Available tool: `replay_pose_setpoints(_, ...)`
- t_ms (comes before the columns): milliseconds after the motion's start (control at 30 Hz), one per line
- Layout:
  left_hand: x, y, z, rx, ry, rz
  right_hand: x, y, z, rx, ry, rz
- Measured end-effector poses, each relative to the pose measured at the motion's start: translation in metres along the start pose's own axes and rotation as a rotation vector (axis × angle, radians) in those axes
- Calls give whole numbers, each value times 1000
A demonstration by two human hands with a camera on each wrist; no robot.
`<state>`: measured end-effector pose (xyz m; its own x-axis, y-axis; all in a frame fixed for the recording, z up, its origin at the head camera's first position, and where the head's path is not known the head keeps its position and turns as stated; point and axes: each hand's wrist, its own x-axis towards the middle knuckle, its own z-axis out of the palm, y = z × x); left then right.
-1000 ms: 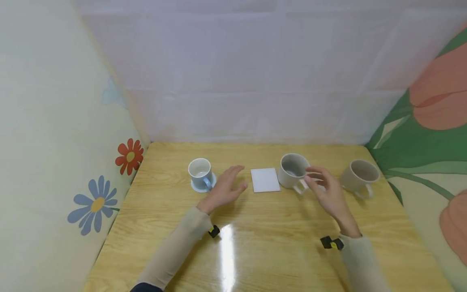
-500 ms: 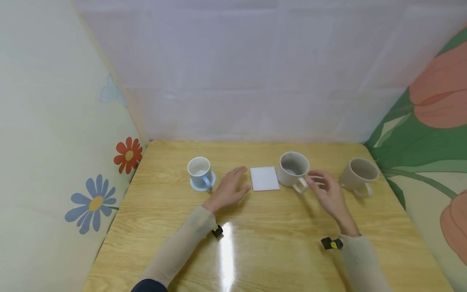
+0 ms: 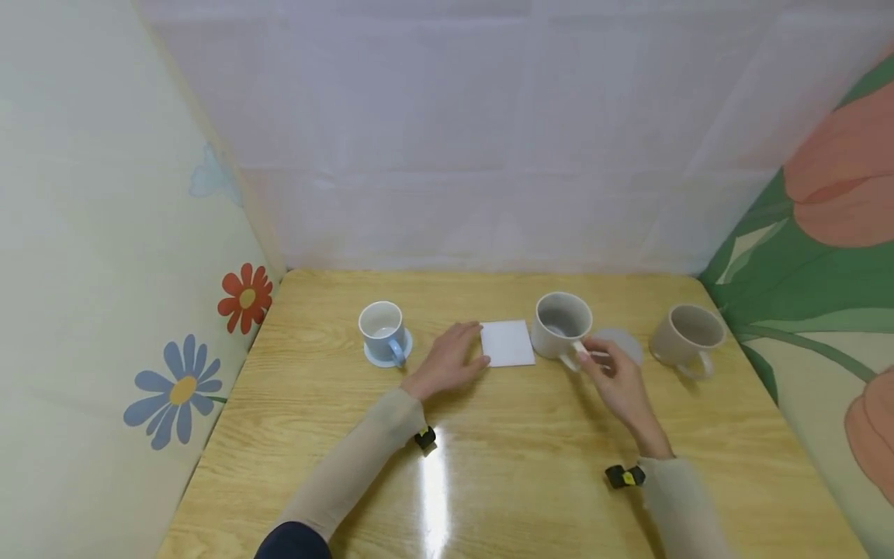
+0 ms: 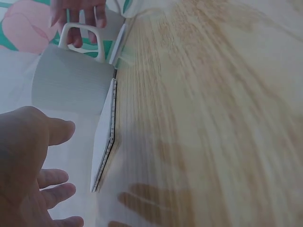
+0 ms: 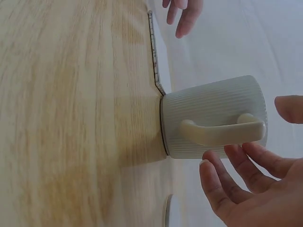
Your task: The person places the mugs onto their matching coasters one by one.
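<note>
My left hand [image 3: 454, 359] lies open on the wooden table [image 3: 531, 458], its fingertips at the left edge of a white square coaster [image 3: 508, 342]. The left wrist view shows that hand [image 4: 28, 165] with relaxed fingers beside the coaster's edge [image 4: 106, 137]. A ribbed grey-white mug [image 3: 561, 324] stands just right of the coaster. My right hand [image 3: 609, 373] is open at the mug's handle [image 5: 222, 132], with the thumb on one side and the fingers [image 5: 222, 182] on the other, not closed round it.
A blue mug [image 3: 382, 329] on a round blue coaster stands to the left. A beige mug [image 3: 687, 332] is at the right, with a round grey coaster [image 3: 620, 341] between it and the ribbed mug. Flower-printed walls enclose three sides.
My left hand has slid right up to the square coaster's edge. My right hand has drawn left and nearer to the mug handle, uncovering the round grey coaster.
</note>
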<state>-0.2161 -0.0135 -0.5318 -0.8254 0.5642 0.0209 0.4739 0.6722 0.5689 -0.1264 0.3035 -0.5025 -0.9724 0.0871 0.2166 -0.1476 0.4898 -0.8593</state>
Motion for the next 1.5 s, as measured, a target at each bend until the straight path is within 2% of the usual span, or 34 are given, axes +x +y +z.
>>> replay_pose_setpoints(167,6,1,7,30,-42,-34,-5,2,2,-28,-3,60)
replay_pose_setpoints(300,8,-2,11,37,-45,-61,-6,2,3,-34,-30,115)
replay_pose_setpoints(433,10,-5,15,43,-43,-60,-7,4,6,-6,-58,129)
replay_pose_setpoints(533,12,-7,16,49,-45,-58,-7,6,9,52,-72,116)
replay_pose_setpoints(767,15,-8,17,58,-51,-60,-4,9,14,283,-116,119)
replay_pose_setpoints(1033,18,-9,17,96,-63,-58,1,15,16,331,-183,160)
replay_pose_setpoints(1267,20,-10,15,114,-76,-58,6,15,21,508,-194,176)
replay_pose_setpoints(1500,18,-10,14,77,-84,-56,8,14,25,537,-181,210)
